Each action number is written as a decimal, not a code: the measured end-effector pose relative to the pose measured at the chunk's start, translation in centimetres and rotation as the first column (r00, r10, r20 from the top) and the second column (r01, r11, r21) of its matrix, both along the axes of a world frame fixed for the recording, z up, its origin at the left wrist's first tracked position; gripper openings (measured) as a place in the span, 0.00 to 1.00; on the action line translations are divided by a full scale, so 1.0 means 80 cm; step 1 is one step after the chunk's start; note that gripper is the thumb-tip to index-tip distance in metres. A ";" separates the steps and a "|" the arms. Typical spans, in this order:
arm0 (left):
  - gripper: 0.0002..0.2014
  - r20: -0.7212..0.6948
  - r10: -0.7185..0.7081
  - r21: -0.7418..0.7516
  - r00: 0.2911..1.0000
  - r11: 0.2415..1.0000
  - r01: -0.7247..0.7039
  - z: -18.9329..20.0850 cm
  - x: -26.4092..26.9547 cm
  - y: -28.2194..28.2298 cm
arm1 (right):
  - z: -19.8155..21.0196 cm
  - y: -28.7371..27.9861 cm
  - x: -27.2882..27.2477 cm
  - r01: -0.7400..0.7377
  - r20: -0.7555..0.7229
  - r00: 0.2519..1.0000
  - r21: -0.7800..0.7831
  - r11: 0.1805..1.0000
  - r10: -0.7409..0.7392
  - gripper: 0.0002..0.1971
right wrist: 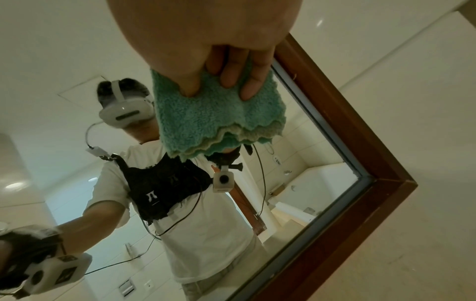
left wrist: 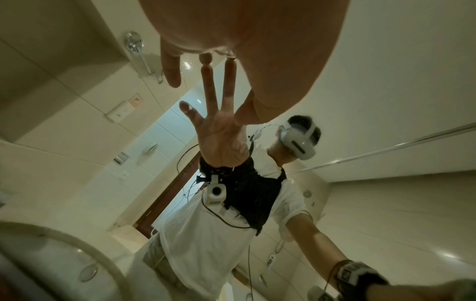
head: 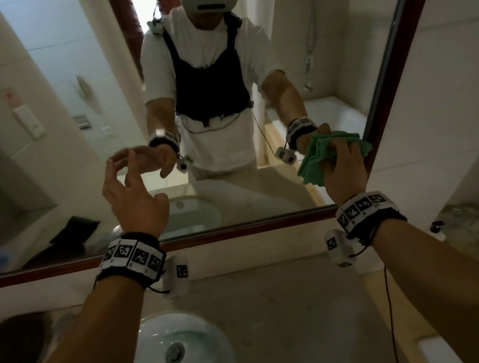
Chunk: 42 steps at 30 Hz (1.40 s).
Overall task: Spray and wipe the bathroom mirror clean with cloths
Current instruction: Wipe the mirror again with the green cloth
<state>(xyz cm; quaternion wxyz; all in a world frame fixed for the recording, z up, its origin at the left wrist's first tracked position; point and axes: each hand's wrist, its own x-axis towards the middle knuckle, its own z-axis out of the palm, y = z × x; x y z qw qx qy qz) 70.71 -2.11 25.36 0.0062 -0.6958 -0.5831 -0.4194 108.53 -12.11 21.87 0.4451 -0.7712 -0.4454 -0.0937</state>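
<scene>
The bathroom mirror [head: 60, 113] in a brown wooden frame [head: 235, 231] fills the head view. My right hand [head: 344, 166] grips a folded green cloth [head: 317, 159] and holds it against the glass near the mirror's lower right corner. The right wrist view shows the fingers [right wrist: 231, 77] curled into the cloth [right wrist: 219, 114] beside the frame [right wrist: 360, 142]. My left hand [head: 125, 174] is empty, fingers spread and relaxed, fingertips at or very near the glass left of centre. In the left wrist view the left hand [left wrist: 231, 40] meets its own reflection. No spray bottle is in view.
A white sink [head: 186, 347] is set in the pale counter [head: 296, 304] under my arms. A dark round object [head: 15, 343] sits at the bottom left. A tiled wall [head: 437, 85] adjoins the mirror's right edge. The glass reflects a person, a bathtub and a doorway.
</scene>
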 end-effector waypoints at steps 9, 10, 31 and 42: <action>0.44 -0.017 -0.085 0.098 0.996 0.991 0.086 0.003 -0.013 0.000 | 0.001 0.035 -0.111 -0.097 0.098 0.990 -0.080 0.992 0.105 0.20; 0.43 -0.020 -0.097 0.115 0.995 0.988 0.099 0.002 -0.017 0.001 | 0.000 0.041 -0.133 -0.120 0.122 0.984 -0.093 0.988 0.131 0.20; 0.39 -0.092 -0.211 0.220 0.973 0.949 0.226 -0.004 -0.054 0.011 | 0.005 0.081 -0.229 -0.375 0.348 0.863 -0.045 0.926 0.366 0.19; 0.41 -0.009 -0.247 0.080 0.969 0.966 0.247 -0.001 -0.057 0.002 | 0.013 0.080 -0.220 -0.268 0.234 0.939 0.038 0.963 0.252 0.22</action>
